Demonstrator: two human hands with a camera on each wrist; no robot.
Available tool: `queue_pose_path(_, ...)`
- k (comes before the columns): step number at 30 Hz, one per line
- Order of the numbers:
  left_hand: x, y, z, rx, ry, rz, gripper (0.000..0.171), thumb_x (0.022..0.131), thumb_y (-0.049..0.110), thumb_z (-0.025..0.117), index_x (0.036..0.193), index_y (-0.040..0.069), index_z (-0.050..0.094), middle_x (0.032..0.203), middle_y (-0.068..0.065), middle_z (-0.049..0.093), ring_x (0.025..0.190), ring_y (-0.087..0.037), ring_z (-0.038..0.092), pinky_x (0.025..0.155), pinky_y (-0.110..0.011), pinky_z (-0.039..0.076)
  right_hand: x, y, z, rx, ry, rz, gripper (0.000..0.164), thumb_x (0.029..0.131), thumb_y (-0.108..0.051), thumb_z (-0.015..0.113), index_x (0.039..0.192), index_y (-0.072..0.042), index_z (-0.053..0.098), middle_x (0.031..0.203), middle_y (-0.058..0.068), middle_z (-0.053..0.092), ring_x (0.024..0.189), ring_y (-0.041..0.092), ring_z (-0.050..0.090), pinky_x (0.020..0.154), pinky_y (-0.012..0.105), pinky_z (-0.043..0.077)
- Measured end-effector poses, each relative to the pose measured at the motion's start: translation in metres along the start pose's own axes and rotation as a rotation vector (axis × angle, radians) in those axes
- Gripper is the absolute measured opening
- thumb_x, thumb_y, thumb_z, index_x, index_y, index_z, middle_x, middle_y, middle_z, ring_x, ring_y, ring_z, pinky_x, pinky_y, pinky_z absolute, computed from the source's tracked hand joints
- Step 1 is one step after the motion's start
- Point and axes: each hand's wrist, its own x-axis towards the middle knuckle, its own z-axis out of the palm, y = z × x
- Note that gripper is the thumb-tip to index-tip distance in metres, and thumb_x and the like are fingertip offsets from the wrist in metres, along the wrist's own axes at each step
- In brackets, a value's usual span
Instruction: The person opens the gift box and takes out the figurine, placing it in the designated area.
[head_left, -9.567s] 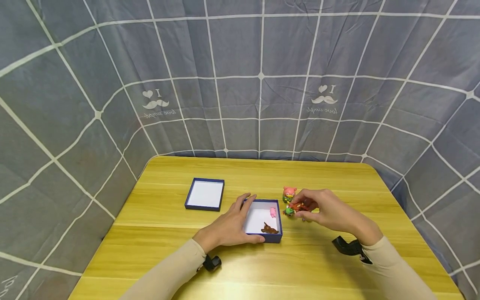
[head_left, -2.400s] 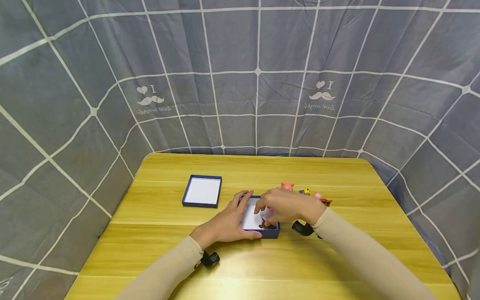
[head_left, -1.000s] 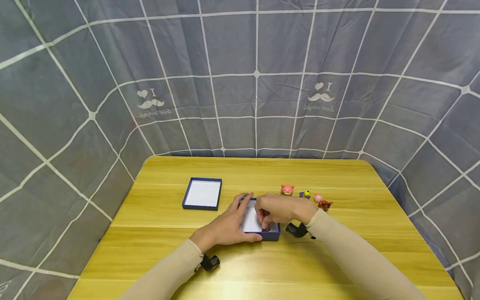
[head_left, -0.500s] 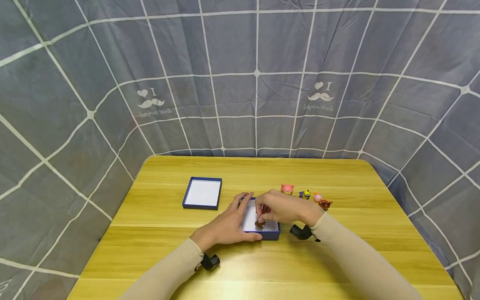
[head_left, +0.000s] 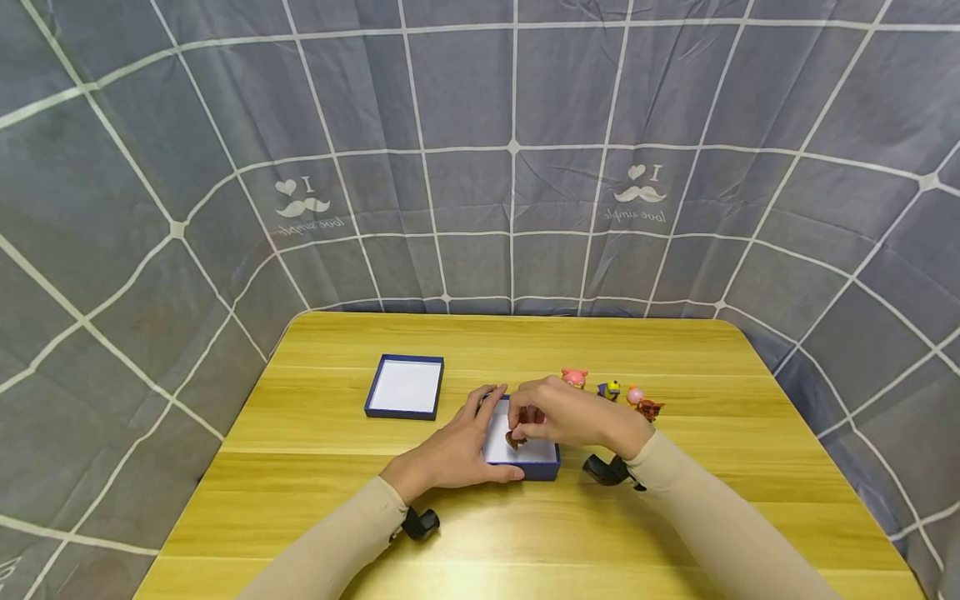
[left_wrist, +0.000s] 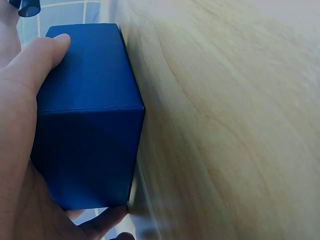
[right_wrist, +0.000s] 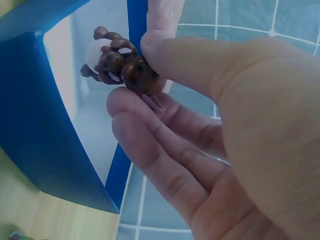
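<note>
My left hand [head_left: 453, 454] holds the open dark-blue box [head_left: 542, 472] by its left side. The left wrist view has the thumb on one face of the box [left_wrist: 90, 155] and fingers round its far edge. Between thumb and fingertips of my right hand [head_left: 570, 417] is a small brown animal figurine [head_left: 515, 439], pinched inside or just above the white-lined box. Seen from the right wrist, this figurine [right_wrist: 135, 75] clasps a smaller brown animal and has a white lower part. My right hand hides much of the box's inside from the head view.
A shallow blue lid [head_left: 406, 387] lies white side up at the left. Behind my right hand stand a pink-headed figurine [head_left: 574, 377], a yellow and purple one [head_left: 611, 390], a pink round-topped one [head_left: 636, 395] and a reddish-brown one [head_left: 650, 409]. A grey checked curtain [head_left: 465, 192] surrounds the table.
Earlier my right hand held small figurines beside the box; several now stand apart at the right. Since then it has reached into the box, pinched the brown figurine and shifted it left. The left hand stayed put.
</note>
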Motion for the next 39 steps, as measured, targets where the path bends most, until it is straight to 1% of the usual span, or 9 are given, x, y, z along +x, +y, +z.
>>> queue_pose_path(5,0.000,-0.001,0.002,0.003,0.004,0.004,0.135,0.094,0.080,0.083,0.190,0.018,0.010,0.195,-0.013,0.016,0.162,-0.036,0.054,0.122,-0.053,0.059,-0.003,-0.004,0.001,-0.005,0.028,0.005,0.005,0.109,-0.018,0.085,0.106,-0.020,0.082,0.106,-0.006,0.076,0.088,-0.004,0.070,0.079,0.020,0.064)
queue_pose_path(10,0.000,-0.003,0.004,0.009,0.007,0.008,0.135,0.095,0.080,0.083,0.190,0.019,0.010,0.195,-0.014,0.016,0.164,-0.038,0.052,0.122,-0.054,0.059,-0.008,-0.005,0.002,-0.045,0.064,0.005,0.001,0.109,-0.019,0.085,0.109,-0.018,0.085,0.107,-0.006,0.076,0.090,-0.004,0.069,0.080,0.020,0.064)
queue_pose_path(12,0.000,-0.003,0.005,0.012,0.008,0.010,0.134,0.095,0.080,0.083,0.190,0.019,0.010,0.195,-0.014,0.016,0.164,-0.038,0.052,0.122,-0.055,0.059,-0.010,-0.005,0.002,-0.058,0.078,0.001,0.002,0.109,-0.018,0.085,0.111,-0.017,0.086,0.108,-0.005,0.076,0.091,-0.003,0.070,0.081,0.021,0.064)
queue_pose_path(20,0.000,-0.004,0.005,0.016,0.011,0.012,0.133,0.095,0.080,0.083,0.189,0.019,0.012,0.194,-0.015,0.017,0.164,-0.040,0.052,0.122,-0.057,0.059,-0.020,-0.005,0.001,-0.064,0.105,0.004,0.009,0.108,-0.014,0.085,0.118,-0.013,0.085,0.116,0.000,0.078,0.096,0.000,0.074,0.085,0.031,0.070)
queue_pose_path(23,0.000,-0.003,0.005,0.019,0.012,0.009,0.133,0.095,0.080,0.082,0.189,0.019,0.012,0.194,-0.014,0.017,0.164,-0.041,0.051,0.122,-0.058,0.059,-0.023,-0.005,0.000,-0.053,0.112,0.004,0.011,0.108,-0.012,0.086,0.118,-0.012,0.085,0.115,0.001,0.078,0.095,0.000,0.074,0.085,0.032,0.070)
queue_pose_path(29,0.000,-0.002,0.005,0.019,0.015,0.006,0.133,0.094,0.081,0.083,0.189,0.021,0.011,0.194,-0.012,0.017,0.164,-0.042,0.052,0.122,-0.058,0.059,-0.027,-0.007,-0.003,-0.052,0.127,0.000,0.012,0.106,-0.008,0.086,0.118,-0.010,0.085,0.114,0.001,0.078,0.094,0.000,0.074,0.085,0.027,0.069)
queue_pose_path(33,0.000,-0.002,0.005,0.019,0.016,0.008,0.134,0.095,0.080,0.083,0.190,0.020,0.010,0.195,-0.013,0.016,0.166,-0.043,0.050,0.124,-0.060,0.058,-0.031,-0.008,-0.004,-0.051,0.141,-0.003,0.013,0.105,-0.007,0.087,0.118,-0.009,0.085,0.113,0.002,0.079,0.093,0.001,0.074,0.084,0.031,0.070)
queue_pose_path(34,0.000,-0.003,0.005,0.019,0.016,0.008,0.134,0.095,0.080,0.083,0.190,0.020,0.010,0.195,-0.013,0.016,0.167,-0.044,0.049,0.125,-0.060,0.057,-0.032,-0.008,-0.005,-0.049,0.142,0.000,0.013,0.105,-0.007,0.087,0.118,-0.009,0.085,0.113,0.002,0.078,0.093,0.000,0.074,0.084,0.029,0.069)
queue_pose_path(39,0.000,-0.003,0.005,0.024,0.017,0.006,0.134,0.095,0.081,0.083,0.190,0.022,0.009,0.195,-0.013,0.016,0.168,-0.043,0.049,0.127,-0.060,0.056,-0.036,-0.006,-0.005,-0.054,0.161,-0.001,0.013,0.104,-0.007,0.088,0.117,-0.011,0.084,0.111,0.001,0.078,0.092,0.000,0.073,0.082,0.032,0.070)
